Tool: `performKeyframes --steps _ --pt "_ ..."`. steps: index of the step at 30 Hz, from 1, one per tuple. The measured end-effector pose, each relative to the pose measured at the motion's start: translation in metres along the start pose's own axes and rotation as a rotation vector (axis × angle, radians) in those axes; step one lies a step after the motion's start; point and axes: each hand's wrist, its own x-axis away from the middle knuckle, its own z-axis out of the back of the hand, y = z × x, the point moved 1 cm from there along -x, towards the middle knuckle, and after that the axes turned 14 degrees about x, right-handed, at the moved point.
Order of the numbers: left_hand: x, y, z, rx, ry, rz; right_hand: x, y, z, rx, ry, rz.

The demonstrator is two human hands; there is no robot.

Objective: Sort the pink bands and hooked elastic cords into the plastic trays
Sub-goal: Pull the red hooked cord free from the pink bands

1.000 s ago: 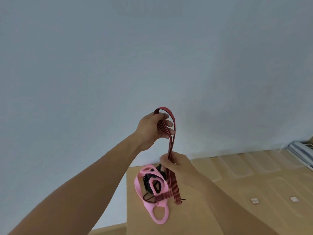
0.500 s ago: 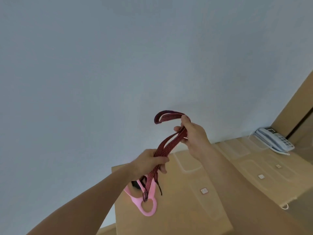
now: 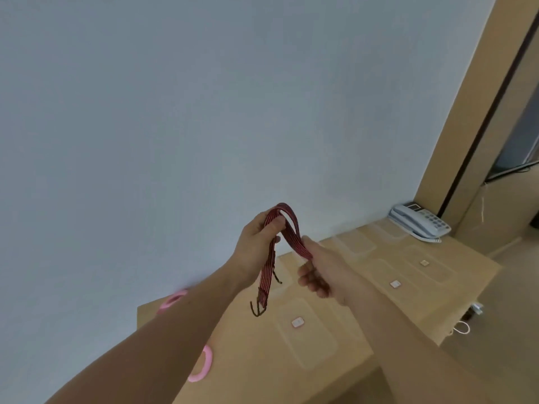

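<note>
A pale wall [image 3: 204, 112] fills most of the view. Below it, a light wooden table [image 3: 256, 363] runs off to the right. Several clear plastic trays [image 3: 309, 339] lie flat along its top, side by side.

Both arms reach out over the table. The left hand [image 3: 256, 243] has its fingers curled round the folded top of a red and black striped cord [image 3: 294, 237], thumb pressed on it. The right hand [image 3: 318, 272], just beside, has its fingers closed round the cord's other leg.

The cord is up in the air above the trays. One end hangs from the left hand, its dark hooks [image 3: 258, 310] dangling clear of the table.

A grey telephone [image 3: 420, 224] sits at the far end. Pink bands [image 3: 202, 365] lie on the near left corner, partly hidden by the left forearm. Small white stickers [image 3: 297, 322] show in the trays.
</note>
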Motion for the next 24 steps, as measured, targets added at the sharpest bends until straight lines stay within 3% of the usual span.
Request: performKeyframes --steps 3,5,6,8,10,13,17,21,24 --pt "-0.008 -0.006 -0.054 0.143 0.020 0.048 0.007 0.027 0.047 0.263 0.305 0.211" --pt "-0.013 -0.014 -0.089 0.210 0.038 0.085 0.013 0.043 0.071 0.200 0.492 0.413" --pt "-0.015 -0.019 -0.107 0.251 0.037 0.103 0.016 0.050 0.078 0.111 0.456 0.496" --pt "-0.017 -0.029 -0.143 0.325 0.035 0.137 0.019 0.067 0.088 -0.043 0.232 0.588" --pt "-0.021 -0.039 -0.173 0.400 0.052 0.178 0.014 0.088 0.099 -0.078 0.128 0.602" --pt "-0.029 -0.055 -0.203 0.551 0.034 0.255 0.001 0.115 0.128 -0.061 0.185 0.562" --pt "-0.050 -0.083 -0.228 0.575 0.010 0.303 -0.017 0.138 0.163 -0.018 0.127 0.510" --pt "-0.088 -0.123 -0.242 0.313 -0.011 0.326 -0.047 0.166 0.203 0.023 0.211 0.411" --pt "-0.117 -0.161 -0.247 0.100 -0.184 0.490 -0.078 0.185 0.243 0.128 0.313 0.289"
